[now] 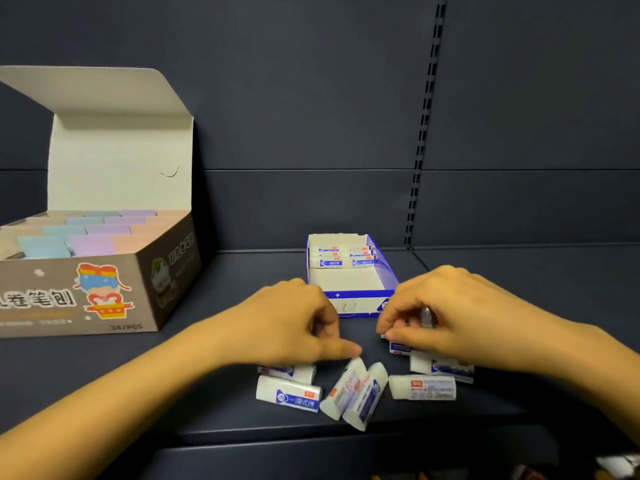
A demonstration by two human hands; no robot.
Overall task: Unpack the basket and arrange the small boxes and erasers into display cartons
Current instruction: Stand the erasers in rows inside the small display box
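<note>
Low in the middle of the frame, the loose erasers (353, 393) lie scattered on the dark shelf (225, 393). They're white with blue-and-red sleeves, and a few are half buried under the hands, so I can't count them. The left hand (291, 327) sits over the left side of the pile, fingers curled under, thumb tip touching the end of one tilted eraser. Can't tell if its grip has anything, the palm hides it. The right hand (450, 313) is clenched round a tucked eraser (427, 317), only a sliver peeking out. Just behind both hands is the blue display carton (356, 296), right front corner covered by the right hand, with a few packed erasers (341, 259) at the back. Far left is a big brown carton (86, 296), lid up, cut off by the frame edge and full of pastel small boxes (90, 237). The print's too blurry to read.
</note>
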